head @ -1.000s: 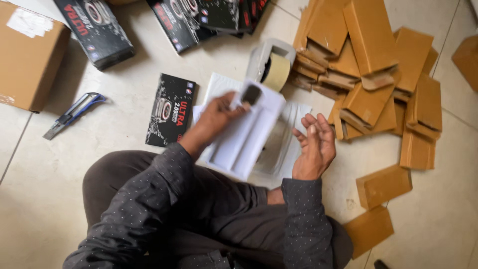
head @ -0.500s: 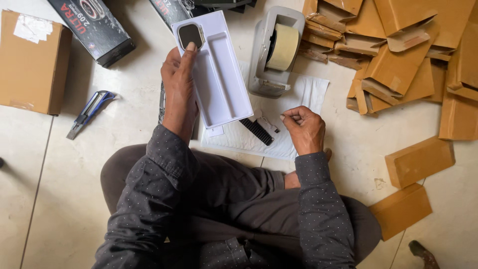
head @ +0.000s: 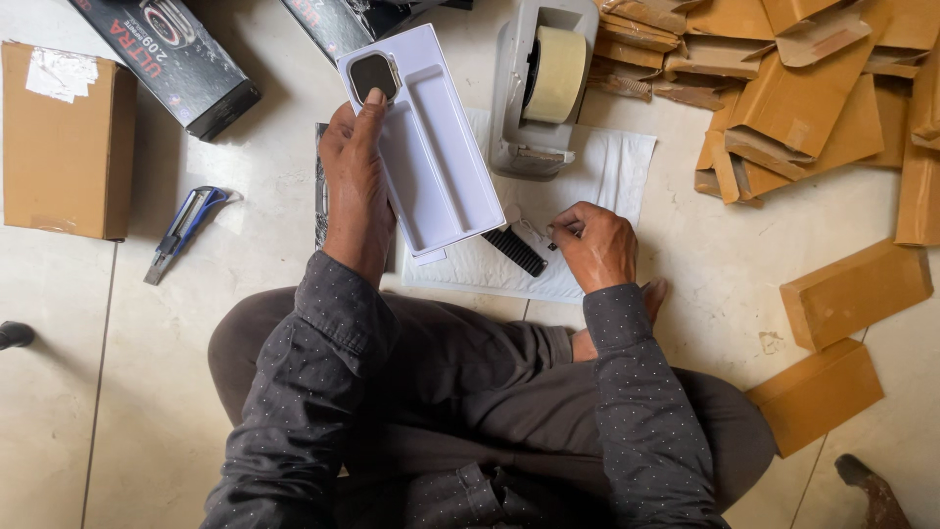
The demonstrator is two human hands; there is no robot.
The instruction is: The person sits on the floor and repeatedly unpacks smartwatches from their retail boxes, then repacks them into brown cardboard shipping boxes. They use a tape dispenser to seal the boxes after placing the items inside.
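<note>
Left hand (head: pixel 354 181) grips one white tray (head: pixel 431 147) at centre; right hand (head: pixel 592 245) pinches one black strap (head: pixel 514 252). Around: one tape dispenser (head: pixel 543 88) above, one knife (head: pixel 184 230) left, two black boxes (head: pixel 162 54) upper left.

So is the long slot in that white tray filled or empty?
Empty. The left hand holds the white tray; only the watch face sits in it. The black strap lies outside, by the right hand.

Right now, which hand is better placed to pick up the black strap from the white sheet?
Right. The right hand already rests by the black strap on the white sheet; the left hand is busy holding the white tray.
</note>
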